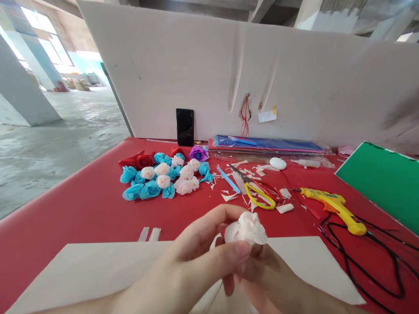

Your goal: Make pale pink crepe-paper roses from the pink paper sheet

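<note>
A pale pink paper rose is held upright in the middle, near the front of the red table. My left hand is closed on it, with the thumb pressed against its lower petals and the fingers curled round the far side. From below and to the right, my right hand grips the base of the same rose; most of its fingertips are hidden. Under both hands lies a large off-white sheet. Two small pale strips rest at its far edge, left of my hands.
Finished blue, pink, red and purple flowers are grouped at the back left. Scissors lie among paper scraps beyond my hands. A yellow glue gun with a looped black cord sits right, near a green board. A phone leans on the back panel.
</note>
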The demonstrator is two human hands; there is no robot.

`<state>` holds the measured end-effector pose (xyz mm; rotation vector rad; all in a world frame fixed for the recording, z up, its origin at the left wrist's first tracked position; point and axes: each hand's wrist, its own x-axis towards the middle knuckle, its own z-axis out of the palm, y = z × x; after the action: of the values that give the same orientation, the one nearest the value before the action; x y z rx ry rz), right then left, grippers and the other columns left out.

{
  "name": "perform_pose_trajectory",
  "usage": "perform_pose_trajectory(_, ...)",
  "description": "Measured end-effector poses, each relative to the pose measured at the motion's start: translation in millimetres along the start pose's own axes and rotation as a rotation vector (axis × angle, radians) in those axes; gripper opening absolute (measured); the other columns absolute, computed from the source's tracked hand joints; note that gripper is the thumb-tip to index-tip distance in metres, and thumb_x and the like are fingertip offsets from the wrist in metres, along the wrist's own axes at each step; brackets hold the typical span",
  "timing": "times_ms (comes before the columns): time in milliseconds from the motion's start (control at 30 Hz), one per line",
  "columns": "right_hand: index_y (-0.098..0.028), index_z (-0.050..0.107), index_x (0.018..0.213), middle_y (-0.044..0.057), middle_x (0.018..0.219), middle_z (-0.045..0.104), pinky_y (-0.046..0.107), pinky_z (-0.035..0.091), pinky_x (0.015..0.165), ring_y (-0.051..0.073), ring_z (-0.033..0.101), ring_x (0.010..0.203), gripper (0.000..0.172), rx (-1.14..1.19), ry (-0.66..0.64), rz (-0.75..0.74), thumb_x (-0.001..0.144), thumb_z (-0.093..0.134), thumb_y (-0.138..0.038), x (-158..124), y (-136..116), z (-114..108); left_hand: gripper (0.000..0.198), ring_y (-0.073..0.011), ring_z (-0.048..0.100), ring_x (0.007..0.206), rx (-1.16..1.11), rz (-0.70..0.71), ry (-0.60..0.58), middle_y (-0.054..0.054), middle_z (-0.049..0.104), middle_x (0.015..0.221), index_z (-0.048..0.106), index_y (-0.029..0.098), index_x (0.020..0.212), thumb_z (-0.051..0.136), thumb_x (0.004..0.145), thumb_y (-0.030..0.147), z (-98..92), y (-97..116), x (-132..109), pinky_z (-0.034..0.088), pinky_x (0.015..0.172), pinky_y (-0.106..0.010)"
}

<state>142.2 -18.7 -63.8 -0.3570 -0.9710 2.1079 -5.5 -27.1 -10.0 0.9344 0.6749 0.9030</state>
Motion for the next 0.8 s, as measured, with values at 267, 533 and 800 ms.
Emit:
perform_pose_trajectory(267,-0.022,0.074,0.071,0.000,0.071,0.064,0.029,0.047,0.079,0.016,0.059,0.077,0.028,-0.114,0.139,0.074,0.077,0.084,-0.047,2.1,-2.2,2.9,0.019,-0.0141,0.042,0.075,0.133,-0.058,-0.001,0.003,0.056,0.085,0.075,0.029,0.093,0.067,0.093,0.047,-8.5,-9.9,-3.0,0.036,0.066,-0.022)
perform_pose_trajectory(533,-0.024,0.078,0.070,-0.002,0.068,0.061,0.028,0.047,0.078,0.013,0.058,0.069,0.019,-0.005,0.108,0.072,0.071,0.091,-0.037,2.0,-1.3,3.9,0.028,-0.0196,0.043,0.086,0.224,-0.112,0.016,0.001,0.056,0.092,0.075,0.032,0.102,0.062,0.092,0.055,-11.6,-14.9,-6.2,0.031,0.067,-0.026)
perform_pose_trajectory(800,-0.023,0.075,0.067,-0.004,0.065,0.056,0.027,0.048,0.076,0.011,0.056,0.062,0.020,-0.016,0.111,0.066,0.070,0.093,-0.033,2.9,-4.7,2.6,0.039,-0.0200,0.043,0.084,0.281,-0.092,0.035,0.000,0.058,0.094,0.077,0.034,0.108,0.059,0.092,0.065,-12.2,-17.5,-3.1,0.031,0.064,-0.026)
